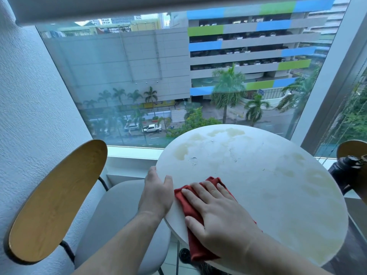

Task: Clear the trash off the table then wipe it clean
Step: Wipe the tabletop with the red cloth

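Observation:
A round white table (pixel 268 175) stands by the window, its top marked with yellowish stains and small scuffs. A red cloth (pixel 190 219) lies on its near left part, hanging a little over the edge. My right hand (pixel 216 213) presses flat on the cloth, fingers spread. My left hand (pixel 157 190) grips the table's left rim, thumb on top. No trash shows on the tabletop.
A chair with a wooden backrest (pixel 53 203) and grey seat (pixel 119 215) stands left of the table. A second wooden backrest (pixel 352 148) and a dark object (pixel 345 171) sit at the right edge. A large window (pixel 178 76) is right behind the table.

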{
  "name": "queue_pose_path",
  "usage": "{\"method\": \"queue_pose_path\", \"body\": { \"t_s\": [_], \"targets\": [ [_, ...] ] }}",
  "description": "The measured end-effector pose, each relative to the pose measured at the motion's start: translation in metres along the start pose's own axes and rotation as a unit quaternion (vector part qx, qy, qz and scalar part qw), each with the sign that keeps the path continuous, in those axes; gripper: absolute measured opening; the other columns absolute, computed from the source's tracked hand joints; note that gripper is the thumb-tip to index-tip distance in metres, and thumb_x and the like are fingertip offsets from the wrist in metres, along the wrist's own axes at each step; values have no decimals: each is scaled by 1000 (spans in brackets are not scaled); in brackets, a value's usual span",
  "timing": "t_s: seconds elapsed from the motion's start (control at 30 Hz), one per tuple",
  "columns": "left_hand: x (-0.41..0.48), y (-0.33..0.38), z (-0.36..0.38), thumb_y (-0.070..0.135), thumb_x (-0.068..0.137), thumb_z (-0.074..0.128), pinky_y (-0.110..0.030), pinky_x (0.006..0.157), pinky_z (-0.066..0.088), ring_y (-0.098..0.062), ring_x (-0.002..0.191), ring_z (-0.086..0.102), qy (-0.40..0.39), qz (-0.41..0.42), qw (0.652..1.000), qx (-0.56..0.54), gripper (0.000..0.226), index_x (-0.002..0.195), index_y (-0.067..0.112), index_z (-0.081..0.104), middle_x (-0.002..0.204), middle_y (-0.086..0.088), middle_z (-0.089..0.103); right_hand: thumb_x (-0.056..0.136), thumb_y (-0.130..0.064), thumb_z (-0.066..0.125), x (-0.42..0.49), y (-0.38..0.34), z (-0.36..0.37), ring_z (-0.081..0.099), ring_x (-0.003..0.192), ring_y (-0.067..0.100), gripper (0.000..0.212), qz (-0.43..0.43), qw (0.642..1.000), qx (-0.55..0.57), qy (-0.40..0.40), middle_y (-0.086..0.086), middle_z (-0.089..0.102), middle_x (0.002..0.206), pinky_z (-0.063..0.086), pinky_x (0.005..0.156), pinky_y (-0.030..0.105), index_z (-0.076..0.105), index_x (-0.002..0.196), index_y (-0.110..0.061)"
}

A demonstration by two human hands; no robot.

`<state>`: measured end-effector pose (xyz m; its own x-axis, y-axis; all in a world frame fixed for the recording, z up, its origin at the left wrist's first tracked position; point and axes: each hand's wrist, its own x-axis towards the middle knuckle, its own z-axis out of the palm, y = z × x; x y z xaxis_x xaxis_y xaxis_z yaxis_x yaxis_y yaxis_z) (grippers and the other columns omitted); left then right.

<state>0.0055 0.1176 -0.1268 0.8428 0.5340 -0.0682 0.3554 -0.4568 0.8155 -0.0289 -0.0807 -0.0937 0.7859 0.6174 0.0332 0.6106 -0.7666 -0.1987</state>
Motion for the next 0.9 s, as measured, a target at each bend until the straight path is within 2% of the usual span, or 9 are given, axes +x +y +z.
{"method": "queue_pose_path", "body": {
  "t_s": [0.07,0.13,0.27,0.33,0.4,0.47,0.57,0.77,0.9],
  "targets": [
    [8,8,-1,34,101,46,-44,103,46,-33,116,56,8,-38,999,-25,27,124,22,39,133,-9,57,100,-66,28,3,4,-3,-6,160,13,72,8,1000,-4,-15,-15,1,174,-8,127,37,4,164,-44],
    [14,17,-3,35,100,45,-46,102,48,-37,112,57,12,-61,998,-29,25,120,22,37,131,-12,57,100,-68,26,2,8,-5,-11,160,11,73,16,1000,-5,-14,-16,-4,174,-10,126,37,0,164,-45],
    [18,19,-2,40,102,42,-46,104,46,-39,121,57,5,-73,997,0,50,144,15,33,142,-15,56,97,-74,21,-13,24,-8,-16,159,12,76,44,999,-21,-19,-16,-12,172,-11,127,39,-6,163,-47],
    [17,16,-1,43,103,42,-44,102,46,-39,123,57,8,-59,998,25,52,146,14,34,144,-15,56,95,-76,21,-28,30,-7,-15,160,15,76,39,999,-19,-20,-18,-12,171,-9,127,39,-5,162,-49],
    [16,15,1,45,103,42,-44,101,46,-40,122,58,12,-40,998,47,51,144,14,36,142,-15,57,93,-77,31,-42,30,-5,10,161,24,75,20,999,-33,-13,-14,12,172,4,124,41,16,162,-50],
    [16,15,3,47,103,42,-46,101,47,-41,121,58,16,-29,997,62,51,142,13,39,139,-16,56,88,-77,44,-50,27,0,42,149,30,76,6,999,-48,-23,-9,42,163,21,115,46,40,156,-44],
    [17,16,3,45,102,41,-45,98,46,-41,122,57,14,-27,996,84,51,141,13,40,139,-17,55,84,-73,51,-47,20,8,52,142,29,75,-22,998,-54,-19,-9,51,157,27,110,46,48,152,-42],
    [19,14,3,40,100,41,-45,96,45,-41,119,56,13,-22,997,77,44,134,13,43,137,-18,57,92,-64,45,-19,1,11,41,150,26,67,-32,999,-26,-13,-12,43,162,15,117,45,41,156,-42],
    [22,12,3,39,101,39,-45,96,45,-39,119,56,13,-17,997,70,40,132,14,44,135,-19,58,99,-62,29,8,4,5,6,161,22,67,-26,1000,9,0,-14,16,173,-5,125,43,17,162,-46]
  ]
}}
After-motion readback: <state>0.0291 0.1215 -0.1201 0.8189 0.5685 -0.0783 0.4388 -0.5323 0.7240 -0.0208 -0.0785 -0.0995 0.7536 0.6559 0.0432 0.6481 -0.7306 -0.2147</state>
